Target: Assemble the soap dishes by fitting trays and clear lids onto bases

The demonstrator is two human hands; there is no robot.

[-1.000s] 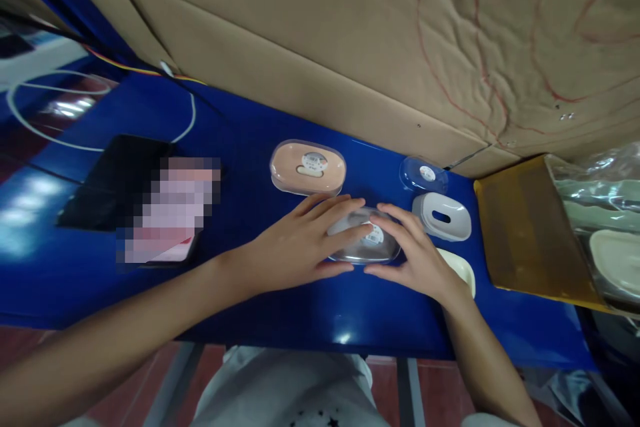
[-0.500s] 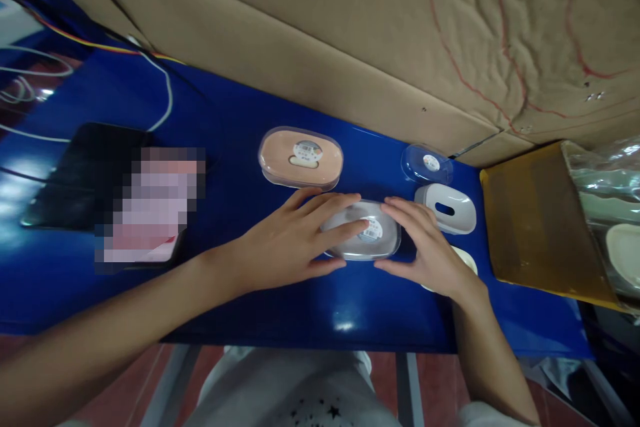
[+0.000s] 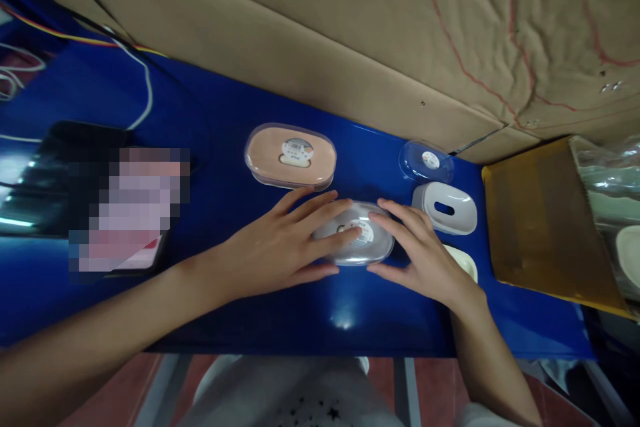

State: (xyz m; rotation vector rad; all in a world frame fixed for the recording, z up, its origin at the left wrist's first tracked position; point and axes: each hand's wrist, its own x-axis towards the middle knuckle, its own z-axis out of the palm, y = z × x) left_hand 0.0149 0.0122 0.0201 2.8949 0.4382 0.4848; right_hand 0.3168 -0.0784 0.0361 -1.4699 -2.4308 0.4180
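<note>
Between my hands, flat on the blue table, is a grey oval lidded box [image 3: 367, 250], like a soap box, with a clear cover and a round barcode label. My left hand [image 3: 280, 247] holds its left side, the index finger resting on the label and the thumb at the near edge. From the right, my right hand [image 3: 425, 247] curves around the other end, fingertips at the far edge and thumb in front. Behind my left hand sits a peach oval box [image 3: 270, 153] under a clear lid, also labelled.
Past my right hand are a clear oval lid [image 3: 413, 160], a white slotted oval piece [image 3: 463, 210] and a partly hidden cream piece [image 3: 465, 263]. A cardboard box [image 3: 533, 220] with plastic-wrapped items stands right. A phone [image 3: 135, 213] with blurred screen lies left, near cables. Cardboard lines the back.
The view has shifted slightly, so the phone and peach box appear further left. Both hands stay around the grey box, the right fingers reaching a little further over its lid.
</note>
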